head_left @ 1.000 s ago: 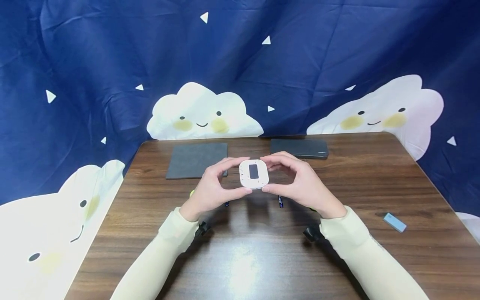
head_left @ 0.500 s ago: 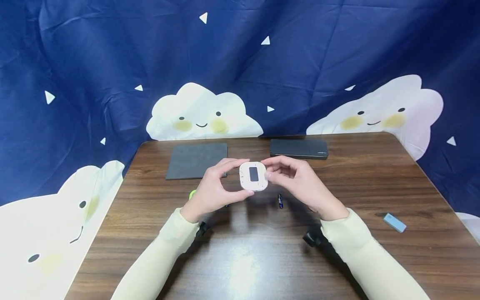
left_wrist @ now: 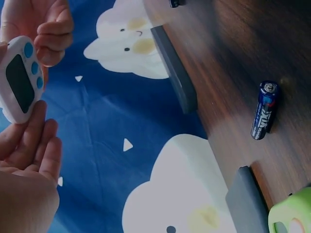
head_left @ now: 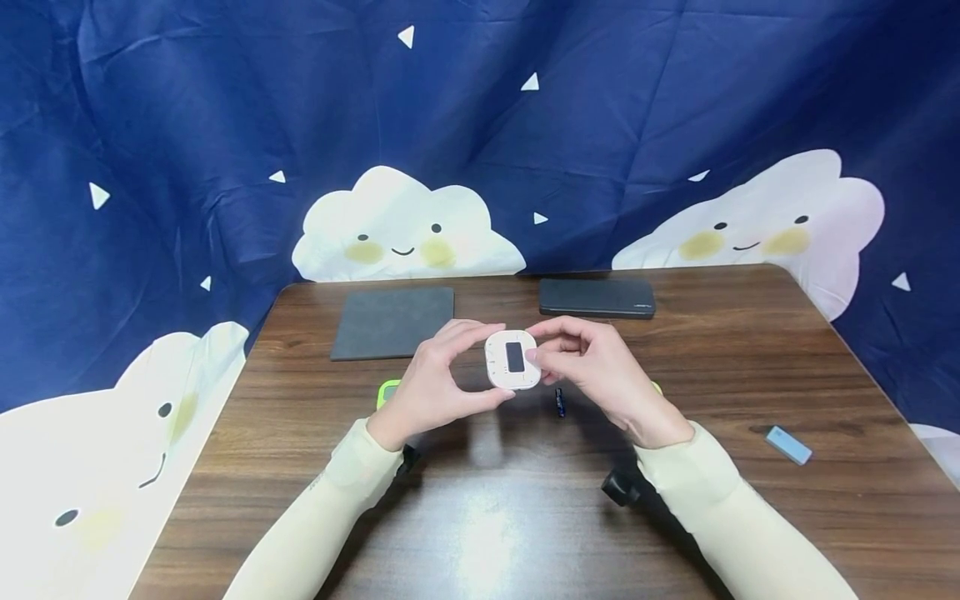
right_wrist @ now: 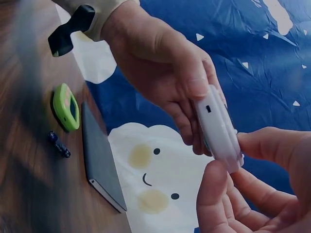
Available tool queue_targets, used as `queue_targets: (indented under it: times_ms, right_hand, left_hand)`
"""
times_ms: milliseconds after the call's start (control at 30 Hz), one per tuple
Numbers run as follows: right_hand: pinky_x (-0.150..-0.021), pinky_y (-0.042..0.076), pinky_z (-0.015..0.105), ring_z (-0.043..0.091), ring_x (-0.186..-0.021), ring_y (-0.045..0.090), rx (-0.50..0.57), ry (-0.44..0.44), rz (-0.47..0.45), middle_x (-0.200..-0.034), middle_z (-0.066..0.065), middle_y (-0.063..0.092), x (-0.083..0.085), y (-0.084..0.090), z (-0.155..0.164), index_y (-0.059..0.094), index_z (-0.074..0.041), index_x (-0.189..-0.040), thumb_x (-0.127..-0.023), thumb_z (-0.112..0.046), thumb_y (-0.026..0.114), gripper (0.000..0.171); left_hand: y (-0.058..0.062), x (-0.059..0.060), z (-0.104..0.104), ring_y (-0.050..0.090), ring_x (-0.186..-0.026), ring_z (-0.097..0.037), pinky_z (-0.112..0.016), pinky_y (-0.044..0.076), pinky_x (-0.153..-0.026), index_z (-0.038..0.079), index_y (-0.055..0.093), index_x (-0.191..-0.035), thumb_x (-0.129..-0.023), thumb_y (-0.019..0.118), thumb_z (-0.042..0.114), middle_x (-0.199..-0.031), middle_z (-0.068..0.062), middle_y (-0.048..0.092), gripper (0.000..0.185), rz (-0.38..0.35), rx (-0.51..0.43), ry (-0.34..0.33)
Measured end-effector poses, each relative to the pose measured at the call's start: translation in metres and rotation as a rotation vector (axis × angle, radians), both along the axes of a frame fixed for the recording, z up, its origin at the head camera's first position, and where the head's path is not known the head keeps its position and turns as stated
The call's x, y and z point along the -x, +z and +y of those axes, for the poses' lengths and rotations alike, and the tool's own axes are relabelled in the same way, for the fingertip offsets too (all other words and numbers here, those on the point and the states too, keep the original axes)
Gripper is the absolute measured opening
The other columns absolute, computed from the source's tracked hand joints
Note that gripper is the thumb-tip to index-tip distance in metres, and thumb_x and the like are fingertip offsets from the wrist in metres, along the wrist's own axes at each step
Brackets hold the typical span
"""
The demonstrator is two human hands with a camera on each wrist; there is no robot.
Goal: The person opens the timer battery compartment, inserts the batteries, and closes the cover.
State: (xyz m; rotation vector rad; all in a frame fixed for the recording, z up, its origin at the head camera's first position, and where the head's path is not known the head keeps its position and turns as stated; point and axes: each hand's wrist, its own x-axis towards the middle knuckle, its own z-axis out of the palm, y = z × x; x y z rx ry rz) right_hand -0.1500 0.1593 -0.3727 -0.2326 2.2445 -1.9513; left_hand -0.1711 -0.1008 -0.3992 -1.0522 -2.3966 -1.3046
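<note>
A small white digital timer point(head_left: 513, 360) is held up over the table between both hands, its back with a dark rectangle facing the head camera. In the left wrist view, its other side shows a dark display point(left_wrist: 19, 83) and blue round buttons point(left_wrist: 34, 68). My left hand point(head_left: 435, 379) grips it by the top and bottom edges, thumb below. My right hand point(head_left: 600, 367) pinches its right side, thumb on the back near the dark rectangle and fingers behind. The right wrist view gives its white side edge point(right_wrist: 217, 128) with a small dark slot.
On the wooden table point(head_left: 487, 533) lie a blue battery point(head_left: 560, 402), a green device point(head_left: 387, 392) partly behind the left hand, and a light-blue bar point(head_left: 789, 445) at right. A dark flat notebook point(head_left: 393, 323) and a black case point(head_left: 597, 298) lie along the back.
My right thumb has moved from the timer's bottom edge up onto its back. The timer and both hands have shifted slightly down, with the timer a little to the right.
</note>
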Motion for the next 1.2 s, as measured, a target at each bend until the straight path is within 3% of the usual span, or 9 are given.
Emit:
queue_targets:
  times_ms: [633,1067,1200]
  right_hand:
    - [-0.077,0.067,0.028,0.011,-0.085,0.076,0.073,-0.001,-0.044,-0.108,0.004,0.083,0.001,0.001,0.003,0.072,0.01,-0.134,-0.097,0.0,0.08,0.039]
    - [-0.077,0.069,0.03,0.012,-0.078,0.077,0.061,-0.043,-0.067,-0.098,0.001,0.084,-0.003,0.003,0.015,0.072,0.01,-0.132,-0.099,-0.004,0.082,0.037]
    - [-0.077,0.069,0.03,0.011,-0.078,0.077,0.033,-0.061,-0.098,-0.096,0.002,0.083,-0.008,-0.004,0.024,0.072,0.012,-0.131,-0.1,-0.003,0.081,0.036]
  left_hand:
    - [-0.003,0.002,0.0,0.067,-0.132,-0.016,-0.041,0.059,-0.11,0.018,0.071,-0.15,-0.079,0.102,0.028,-0.135,0.0,0.076,0.078,0.015,0.029,0.002]
    - [-0.005,0.008,-0.004,0.068,-0.13,-0.016,-0.041,0.059,-0.111,0.018,0.072,-0.15,-0.078,0.104,0.028,-0.135,0.0,0.077,0.079,0.0,0.012,0.017]
    - [-0.007,0.01,-0.005,0.067,-0.13,-0.014,-0.039,0.06,-0.104,0.02,0.072,-0.15,-0.079,0.104,0.028,-0.136,0.003,0.077,0.078,-0.022,0.001,0.031]
